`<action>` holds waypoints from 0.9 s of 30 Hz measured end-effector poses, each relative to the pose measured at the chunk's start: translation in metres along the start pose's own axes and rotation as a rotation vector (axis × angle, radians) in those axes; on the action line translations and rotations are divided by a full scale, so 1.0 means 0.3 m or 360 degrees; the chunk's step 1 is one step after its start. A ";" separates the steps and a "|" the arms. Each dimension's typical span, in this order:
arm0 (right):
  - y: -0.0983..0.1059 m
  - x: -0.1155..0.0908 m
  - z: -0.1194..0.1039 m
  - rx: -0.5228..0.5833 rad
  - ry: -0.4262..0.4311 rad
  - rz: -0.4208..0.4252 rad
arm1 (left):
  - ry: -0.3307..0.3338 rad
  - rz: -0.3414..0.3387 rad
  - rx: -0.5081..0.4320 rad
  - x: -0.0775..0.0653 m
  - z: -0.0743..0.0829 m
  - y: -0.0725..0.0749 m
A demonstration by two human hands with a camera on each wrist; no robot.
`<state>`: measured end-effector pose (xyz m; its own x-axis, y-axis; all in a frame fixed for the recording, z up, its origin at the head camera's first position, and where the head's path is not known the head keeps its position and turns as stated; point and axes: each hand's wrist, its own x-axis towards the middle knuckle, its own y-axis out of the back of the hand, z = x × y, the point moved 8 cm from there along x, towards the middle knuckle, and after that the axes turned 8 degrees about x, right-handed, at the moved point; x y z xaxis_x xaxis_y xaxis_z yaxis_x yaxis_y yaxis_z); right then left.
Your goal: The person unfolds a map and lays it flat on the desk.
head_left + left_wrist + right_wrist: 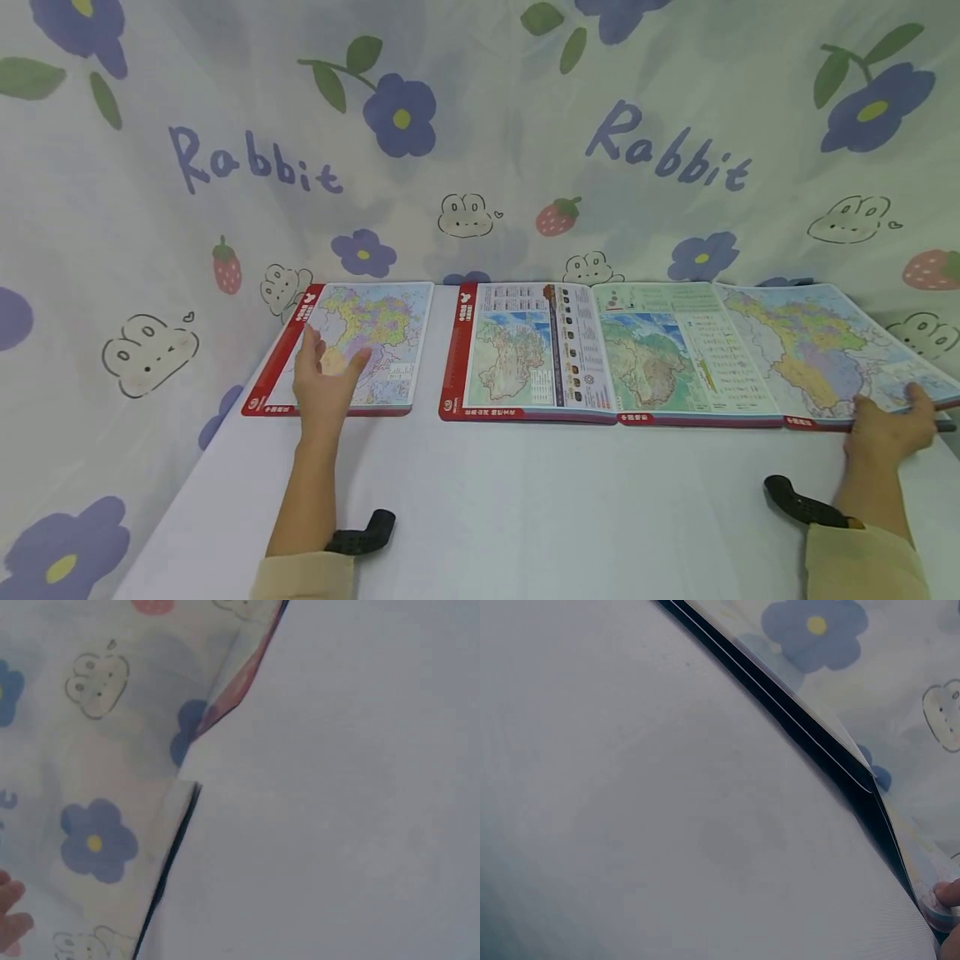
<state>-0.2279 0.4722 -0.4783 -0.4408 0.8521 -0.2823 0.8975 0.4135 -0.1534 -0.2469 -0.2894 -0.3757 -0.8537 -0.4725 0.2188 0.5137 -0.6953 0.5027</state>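
A red-bordered map sheet (pixel 402 333) lies at the left on the white table. My left hand (pixel 326 387) is over it, thumb and fingers spread apart and holding nothing; its fingertips (pixel 13 930) show at the edge of the left wrist view. To the right, a map with text panels (pixel 517 358), a green relief map (pixel 648 358) and a colored province map (pixel 802 342) lie edge to edge. My right hand (pixel 888 429) pinches the near right corner of the province map, fingers on its face. In the right wrist view that corner (pixel 930 900) tilts up.
A floral rabbit-print cloth (pixel 480 150) hangs behind and at the left of the table (pixel 562 508). There is a gap between the left map and the row of three. A black curved wrist mount (pixel 367 535) sits on each forearm.
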 end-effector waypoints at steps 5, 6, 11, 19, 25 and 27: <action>-0.001 -0.004 -0.003 0.0005 -0.0010 -0.0005 | 0.0169 0.0079 -0.0125 0.017 -0.037 0.085; 0.000 -0.006 -0.002 0.0009 -0.0016 -0.0002 | 0.0202 0.0096 -0.0151 0.019 -0.045 0.102; 0.001 -0.004 -0.005 -0.0017 -0.0003 0.0000 | 0.0342 0.0149 -0.0267 0.028 -0.077 0.155; 0.004 0.009 0.002 -0.0025 0.0008 -0.0003 | 0.0419 0.0226 -0.0214 0.035 -0.128 0.209; 0.008 0.016 0.008 -0.0029 0.0004 0.0002 | 0.0453 0.0285 -0.0143 0.035 -0.188 0.267; 0.010 0.017 0.007 -0.0026 0.0004 0.0002 | 0.0506 0.0278 -0.0111 0.033 -0.216 0.276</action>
<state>-0.2274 0.4771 -0.4821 -0.4397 0.8533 -0.2804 0.8981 0.4177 -0.1373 -0.2074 -0.3867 -0.3861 -0.6888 -0.7247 0.0198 0.6634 -0.6191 0.4202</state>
